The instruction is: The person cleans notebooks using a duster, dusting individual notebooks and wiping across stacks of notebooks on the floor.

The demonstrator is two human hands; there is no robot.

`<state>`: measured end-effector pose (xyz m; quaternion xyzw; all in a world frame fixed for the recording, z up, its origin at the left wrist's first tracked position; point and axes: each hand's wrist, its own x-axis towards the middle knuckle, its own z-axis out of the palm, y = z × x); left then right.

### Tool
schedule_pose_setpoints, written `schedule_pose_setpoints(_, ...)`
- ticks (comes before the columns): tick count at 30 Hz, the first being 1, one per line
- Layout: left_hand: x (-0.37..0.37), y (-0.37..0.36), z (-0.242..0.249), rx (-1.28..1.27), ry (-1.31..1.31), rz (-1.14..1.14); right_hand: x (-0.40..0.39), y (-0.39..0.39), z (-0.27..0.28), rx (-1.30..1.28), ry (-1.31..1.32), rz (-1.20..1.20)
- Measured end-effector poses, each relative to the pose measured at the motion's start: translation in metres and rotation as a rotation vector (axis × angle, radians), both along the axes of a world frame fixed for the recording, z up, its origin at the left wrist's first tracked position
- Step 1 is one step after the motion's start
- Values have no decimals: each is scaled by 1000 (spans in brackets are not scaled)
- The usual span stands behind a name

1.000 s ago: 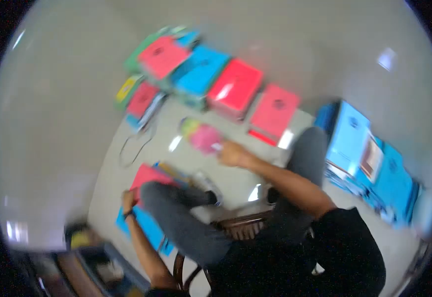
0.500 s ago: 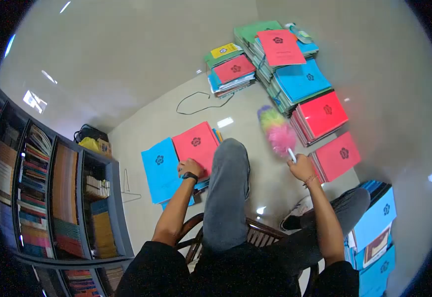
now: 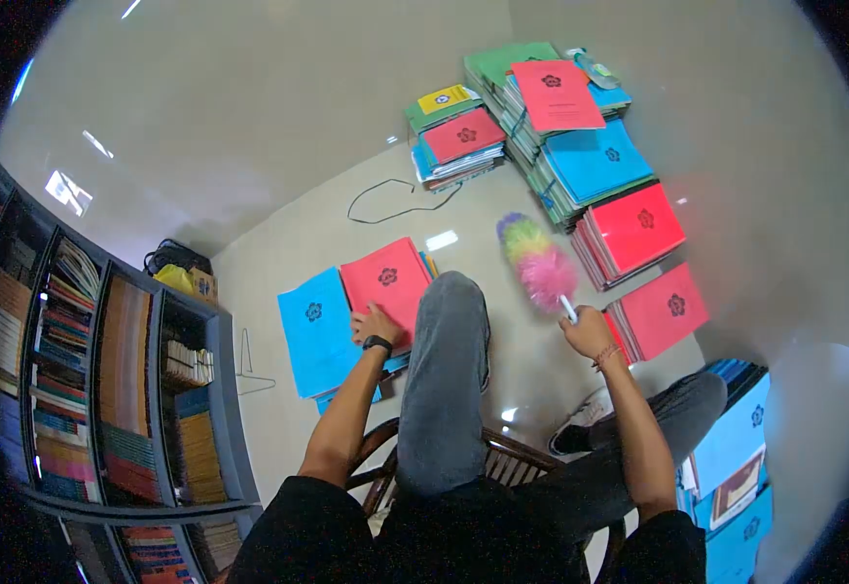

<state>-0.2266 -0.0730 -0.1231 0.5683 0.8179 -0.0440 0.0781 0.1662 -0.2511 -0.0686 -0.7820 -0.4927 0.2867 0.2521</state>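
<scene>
My right hand (image 3: 589, 332) is wrapped round the white handle of a fluffy duster (image 3: 541, 268) coloured pink, yellow-green and purple. The duster's head is over the floor, left of the red booklet stacks. My left hand (image 3: 376, 328) lies on a red booklet (image 3: 387, 282), fingers apart, close to its left edge. Directly left of it is a blue booklet (image 3: 313, 336) with a dark flower emblem. Both booklets lie on top of low piles beside my knee.
Tall stacks of green, blue and red booklets (image 3: 595, 161) stand at the upper right, with a bottle (image 3: 595, 68) on top. More blue booklets (image 3: 736, 467) are at my right. A bookshelf (image 3: 234, 389) fills the left. A loose cord (image 3: 385, 216) and a wire hanger (image 3: 254, 377) lie on the floor.
The duster has shifted slightly left along with my right hand. My left hand has slid a little up the red booklet, its fingers now more stretched. The stacks stay in place.
</scene>
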Motion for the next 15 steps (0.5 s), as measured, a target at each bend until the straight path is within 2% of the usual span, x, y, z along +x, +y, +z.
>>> schedule_pose_setpoints(3,0,-9,20,38,-27,32,0,-1,-3,-4,-8,12)
schedule_pose_setpoints(4,-15,1,6,62,-45,64,1,-1,-4,4,-15,16)
schedule_pose_setpoints(7,-117,64,-113,128,-393,213,2,1,-7,-12,-3,1)
schedule_pose_setpoints(8,-144,75,-139,133,-541,237,2,1,-7,-8,1,-1)
schedule_pose_setpoints(9,-157,78,-144,33,-740,157,2,2,-6,4,-2,1)
schedule_pose_setpoints(10,-149,69,-125,35,-737,152,2,2,-6,18,-5,2)
schedule_pose_setpoints(12,-119,37,-72,203,-1176,378,2,3,-5,26,-14,3)
schedule_pose_setpoints(13,-118,37,-66,140,-1289,401,3,3,-5,33,-26,9)
schedule_pose_setpoints(15,-118,42,-52,95,-1196,308,5,3,-6,33,-25,7)
